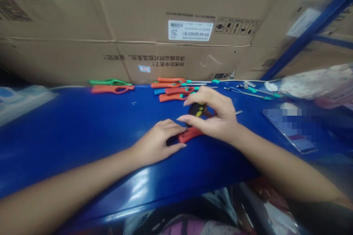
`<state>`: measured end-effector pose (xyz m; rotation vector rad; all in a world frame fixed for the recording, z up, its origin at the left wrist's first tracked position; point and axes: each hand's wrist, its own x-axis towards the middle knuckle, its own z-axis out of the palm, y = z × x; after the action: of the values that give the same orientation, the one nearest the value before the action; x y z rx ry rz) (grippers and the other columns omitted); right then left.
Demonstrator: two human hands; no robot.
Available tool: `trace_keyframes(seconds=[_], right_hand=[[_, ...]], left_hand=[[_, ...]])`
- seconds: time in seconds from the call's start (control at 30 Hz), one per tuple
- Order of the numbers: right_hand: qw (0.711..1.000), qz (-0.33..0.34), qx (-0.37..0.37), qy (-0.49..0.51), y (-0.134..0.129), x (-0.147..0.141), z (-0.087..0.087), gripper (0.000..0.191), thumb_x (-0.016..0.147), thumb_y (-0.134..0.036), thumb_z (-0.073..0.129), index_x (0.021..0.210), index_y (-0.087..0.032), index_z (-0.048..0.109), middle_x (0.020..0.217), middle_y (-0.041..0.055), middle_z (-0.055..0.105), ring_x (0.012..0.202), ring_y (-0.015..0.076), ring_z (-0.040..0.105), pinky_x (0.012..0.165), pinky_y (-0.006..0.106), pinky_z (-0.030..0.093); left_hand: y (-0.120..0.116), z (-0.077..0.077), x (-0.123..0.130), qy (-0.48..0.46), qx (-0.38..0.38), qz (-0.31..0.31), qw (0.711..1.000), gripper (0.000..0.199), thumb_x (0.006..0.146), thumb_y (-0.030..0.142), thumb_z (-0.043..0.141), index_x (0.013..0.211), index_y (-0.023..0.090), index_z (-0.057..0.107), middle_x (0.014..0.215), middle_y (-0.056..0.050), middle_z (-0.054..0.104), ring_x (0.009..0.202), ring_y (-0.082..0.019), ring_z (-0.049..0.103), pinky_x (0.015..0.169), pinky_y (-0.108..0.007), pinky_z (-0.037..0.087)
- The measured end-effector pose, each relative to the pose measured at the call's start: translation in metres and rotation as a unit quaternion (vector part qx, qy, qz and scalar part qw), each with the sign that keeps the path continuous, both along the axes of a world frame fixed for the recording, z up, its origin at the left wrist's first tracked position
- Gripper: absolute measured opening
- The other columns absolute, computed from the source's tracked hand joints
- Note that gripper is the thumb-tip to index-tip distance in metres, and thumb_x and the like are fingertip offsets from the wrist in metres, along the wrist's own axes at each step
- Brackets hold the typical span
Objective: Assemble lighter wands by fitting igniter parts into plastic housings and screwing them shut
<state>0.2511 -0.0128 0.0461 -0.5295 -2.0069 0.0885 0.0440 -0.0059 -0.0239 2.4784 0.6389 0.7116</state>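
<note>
A red lighter [190,134] lies on the blue table under both hands. My left hand [161,141] pinches its left end between thumb and fingers. My right hand [213,115] grips a black and yellow screwdriver [196,110] by its handle, its tip slanting down to the red lighter near my left fingers. A thin metal rod [238,112] shows beyond the right hand. Several orange, red and blue lighters [176,90] with metal stems are piled behind the hands. My right hand hides part of the lighter it hovers over.
Behind the blue table [82,136] stands a large cardboard box [138,18]. Green and red handle pieces [111,86] lie at the back left. At the right are loose stems [250,93], a phone [292,128] and a plastic bag [311,84]. Clear plastic [24,101] lies far left.
</note>
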Motion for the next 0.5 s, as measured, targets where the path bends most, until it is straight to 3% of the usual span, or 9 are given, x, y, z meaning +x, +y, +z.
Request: trace_keyframes(seconds=[0.07, 0.17, 0.27, 0.4, 0.47, 0.5], right_hand=[[1.000, -0.009, 0.023, -0.013, -0.0008, 0.0010, 0.0004, 0.022, 0.093, -0.029, 0.067, 0.112, -0.017, 0.067, 0.106, 0.0083, 0.073, 0.100, 0.0198, 0.068, 0.090, 0.033, 0.057], [0.994, 0.050, -0.084, -0.043, -0.0049, -0.0001, 0.0014, 0.035, 0.105, -0.023, 0.040, 0.135, -0.016, 0.055, 0.120, 0.0105, 0.069, 0.101, 0.0165, 0.068, 0.087, 0.031, 0.057], [0.982, 0.116, -0.146, -0.034, -0.0069, -0.0025, 0.0000, 0.033, 0.105, -0.025, 0.040, 0.133, -0.016, 0.055, 0.113, 0.0081, 0.070, 0.084, 0.0114, 0.068, 0.074, 0.025, 0.057], [0.999, 0.031, 0.020, -0.005, -0.0041, -0.0014, -0.0037, 0.016, 0.091, -0.025, 0.070, 0.103, -0.015, 0.068, 0.086, 0.0034, 0.070, 0.072, 0.0117, 0.062, 0.068, 0.024, 0.054], [0.998, 0.001, 0.063, -0.029, -0.0039, 0.0000, -0.0029, 0.020, 0.093, -0.027, 0.067, 0.109, -0.015, 0.068, 0.088, 0.0047, 0.071, 0.078, 0.0141, 0.065, 0.072, 0.026, 0.055], [0.998, 0.010, 0.050, -0.043, -0.0044, 0.0003, -0.0017, 0.024, 0.098, -0.027, 0.058, 0.117, -0.015, 0.065, 0.096, 0.0070, 0.072, 0.085, 0.0158, 0.067, 0.077, 0.028, 0.056]], left_hand=[[-0.0002, 0.0003, -0.0001, 0.002, 0.003, 0.001, 1.000, 0.031, 0.090, 0.032, 0.071, 0.118, 0.020, 0.068, 0.111, -0.007, 0.074, 0.103, -0.025, 0.066, 0.094, -0.042, 0.050], [-0.0004, 0.0013, 0.0001, 0.013, 0.000, -0.004, 1.000, 0.029, 0.091, 0.034, 0.070, 0.116, 0.020, 0.068, 0.112, -0.007, 0.073, 0.105, -0.025, 0.065, 0.095, -0.042, 0.050], [-0.0004, 0.0009, -0.0001, 0.013, -0.009, -0.006, 1.000, 0.024, 0.092, 0.034, 0.068, 0.111, 0.019, 0.070, 0.109, -0.007, 0.073, 0.103, -0.025, 0.066, 0.095, -0.042, 0.050], [-0.0004, -0.0001, -0.0005, 0.006, -0.001, 0.004, 1.000, 0.023, 0.091, 0.032, 0.070, 0.110, 0.019, 0.070, 0.105, -0.007, 0.073, 0.100, -0.024, 0.066, 0.091, -0.041, 0.051], [-0.0002, 0.0007, -0.0002, 0.006, 0.003, 0.005, 1.000, 0.025, 0.091, 0.032, 0.070, 0.112, 0.020, 0.070, 0.107, -0.007, 0.073, 0.102, -0.025, 0.065, 0.092, -0.041, 0.051], [-0.0001, 0.0014, 0.0001, 0.007, 0.002, 0.002, 1.000, 0.026, 0.091, 0.033, 0.070, 0.114, 0.020, 0.069, 0.109, -0.007, 0.073, 0.104, -0.025, 0.065, 0.094, -0.042, 0.051]])
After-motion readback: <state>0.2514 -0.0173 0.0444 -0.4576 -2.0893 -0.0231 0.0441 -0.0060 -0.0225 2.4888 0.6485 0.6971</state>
